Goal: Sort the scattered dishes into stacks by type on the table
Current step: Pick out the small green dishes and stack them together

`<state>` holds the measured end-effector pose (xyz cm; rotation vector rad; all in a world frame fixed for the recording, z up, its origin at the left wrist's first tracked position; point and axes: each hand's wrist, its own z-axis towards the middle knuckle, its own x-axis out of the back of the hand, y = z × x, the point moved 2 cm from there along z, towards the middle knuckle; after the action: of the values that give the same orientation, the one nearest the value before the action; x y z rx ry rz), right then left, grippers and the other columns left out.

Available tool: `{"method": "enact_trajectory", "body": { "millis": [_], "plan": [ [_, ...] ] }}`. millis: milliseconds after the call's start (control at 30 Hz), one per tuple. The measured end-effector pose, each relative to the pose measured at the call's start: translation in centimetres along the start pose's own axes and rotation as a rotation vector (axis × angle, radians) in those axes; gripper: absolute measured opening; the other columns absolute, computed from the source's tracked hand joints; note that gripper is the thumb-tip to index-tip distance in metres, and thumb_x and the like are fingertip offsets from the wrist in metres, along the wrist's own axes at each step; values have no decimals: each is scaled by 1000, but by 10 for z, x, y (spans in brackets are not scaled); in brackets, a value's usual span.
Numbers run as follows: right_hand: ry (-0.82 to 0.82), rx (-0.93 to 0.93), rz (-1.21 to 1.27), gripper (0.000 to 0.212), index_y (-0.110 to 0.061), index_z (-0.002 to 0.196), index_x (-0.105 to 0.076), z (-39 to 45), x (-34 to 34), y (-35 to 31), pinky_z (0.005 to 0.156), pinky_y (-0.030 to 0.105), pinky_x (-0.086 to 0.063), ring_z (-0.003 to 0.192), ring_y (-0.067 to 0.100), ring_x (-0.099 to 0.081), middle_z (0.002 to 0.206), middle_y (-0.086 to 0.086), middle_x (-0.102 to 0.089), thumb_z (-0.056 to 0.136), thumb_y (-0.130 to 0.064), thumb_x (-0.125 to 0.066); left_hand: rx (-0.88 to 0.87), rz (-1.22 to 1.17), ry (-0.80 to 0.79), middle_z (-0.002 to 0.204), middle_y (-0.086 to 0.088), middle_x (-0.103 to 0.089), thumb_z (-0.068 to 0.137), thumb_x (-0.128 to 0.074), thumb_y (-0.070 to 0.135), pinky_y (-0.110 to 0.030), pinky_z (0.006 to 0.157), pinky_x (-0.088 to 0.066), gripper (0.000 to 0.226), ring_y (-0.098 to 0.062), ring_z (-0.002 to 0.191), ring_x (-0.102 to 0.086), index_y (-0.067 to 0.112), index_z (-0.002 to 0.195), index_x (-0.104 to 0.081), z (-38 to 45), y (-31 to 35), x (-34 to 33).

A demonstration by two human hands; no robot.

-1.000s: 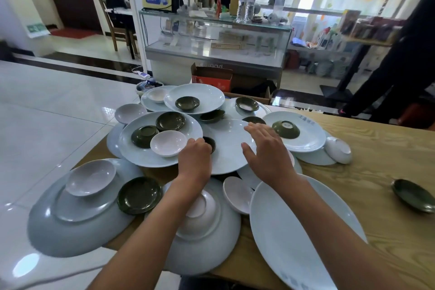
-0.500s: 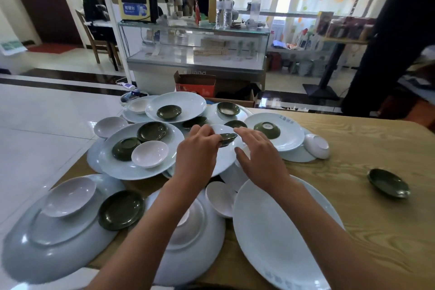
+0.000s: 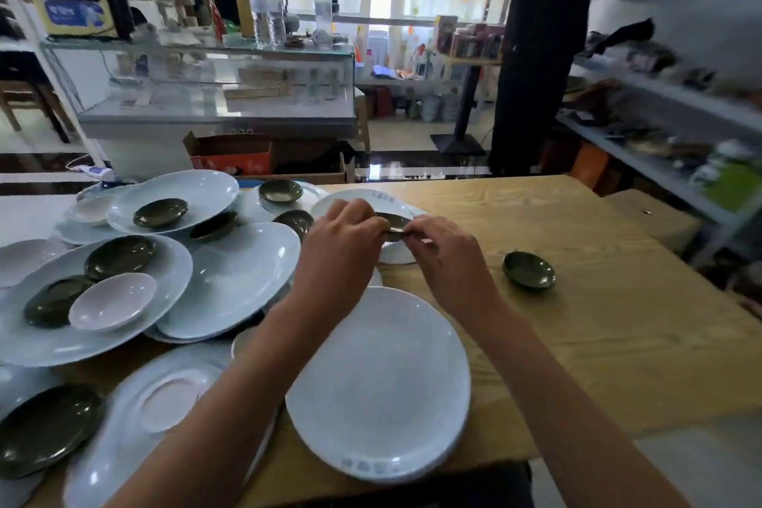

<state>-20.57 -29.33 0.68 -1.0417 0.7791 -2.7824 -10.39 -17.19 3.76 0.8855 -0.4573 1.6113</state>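
A small green dish [image 3: 395,226] was pinched between the left hand [image 3: 342,243] and the right hand [image 3: 443,247], above a white plate [image 3: 371,198]. It was probably being gathered with its kind; next it should be carried to the lone green dish [image 3: 529,270]. Bare table [image 3: 618,301] was open there, away from the edges.

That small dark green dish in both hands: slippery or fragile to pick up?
The small green dish looks glossy, so probably slick. It seems rigid and may chip. Fingers of the left hand and right hand pinch its rim, suggesting it is light.
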Motion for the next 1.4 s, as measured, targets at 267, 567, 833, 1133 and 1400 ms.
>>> {"method": "enact_trajectory", "body": {
  "millis": [267,567,833,1133,1400],
  "plan": [
    [188,-244,-116,13,-9,103,-68,-36,47,73,82,16,-46,89,9,-58,100,3,-67,91,-10,-62,-14,-150,-94,124,-3,-60,88,-65,19,-38,91,-48,40,-22,114,-52,16,127,-58,10,53,-35],
    [297,-534,-266,16,-4,104,-69,-89,54,142,94,24,-40,106,24,-59,111,11,-65,90,-8,-61,-77,-278,-294,132,4,-53,92,-57,27,-35,92,-47,37,-18,118,-49,22,129,-56,17,82,-79],
    [347,-529,-325,20,0,108,-69,-88,41,151,90,34,-49,102,27,-61,110,15,-64,89,-4,-62,-44,-288,-316,131,5,-54,91,-61,26,-33,96,-46,37,-16,119,-49,21,128,-58,15,75,-91],
    [289,-585,-354,28,-5,114,-68,-91,39,157,88,33,-48,109,27,-58,117,12,-63,85,-8,-67,38,-313,-337,127,0,-57,89,-64,21,-36,93,-47,34,-20,113,-53,17,123,-62,35,36,-85],
    [215,-263,-283,26,-12,113,-67,-69,1,114,85,32,-49,106,20,-58,114,4,-62,89,-21,-64,262,-259,-308,113,-6,-61,88,-65,18,-33,82,-49,28,-21,94,-59,12,116,-64,55,-44,-94]
  ]
}}
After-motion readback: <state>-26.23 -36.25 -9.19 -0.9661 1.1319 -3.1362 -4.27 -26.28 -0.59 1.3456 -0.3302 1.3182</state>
